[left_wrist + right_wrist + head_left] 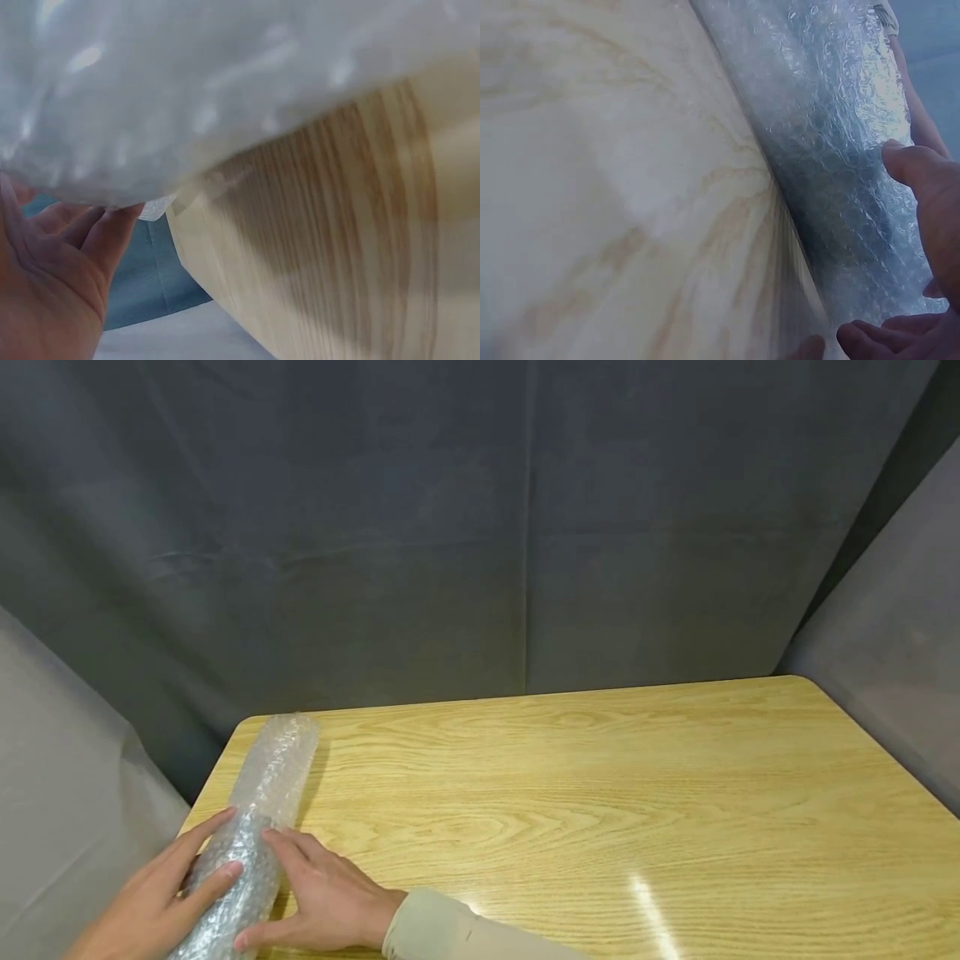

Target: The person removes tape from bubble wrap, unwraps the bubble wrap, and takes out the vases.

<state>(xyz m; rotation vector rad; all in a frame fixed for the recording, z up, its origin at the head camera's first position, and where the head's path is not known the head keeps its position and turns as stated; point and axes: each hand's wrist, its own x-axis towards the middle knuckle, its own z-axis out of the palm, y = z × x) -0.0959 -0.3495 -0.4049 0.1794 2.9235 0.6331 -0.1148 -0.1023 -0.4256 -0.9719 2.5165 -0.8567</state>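
Observation:
A strip of clear bubble wrap lies lengthwise on the left of the table, its near part bulging into a thick silvery bundle. Whether something is inside that bundle I cannot tell. My left hand holds its left side, thumb over the top and fingers along the edge; in the left wrist view, bent fingers reach under the wrap. From the right, my right hand rests against the bundle with thumb and fingers spread. In the right wrist view its thumb lies on the bubbles. The bundle's near end is out of frame.
The wood-grain table extends far to the right, with a bright glare streak near its front. A dark grey curtain hangs behind it. Lighter grey cloth stands at the left and right sides.

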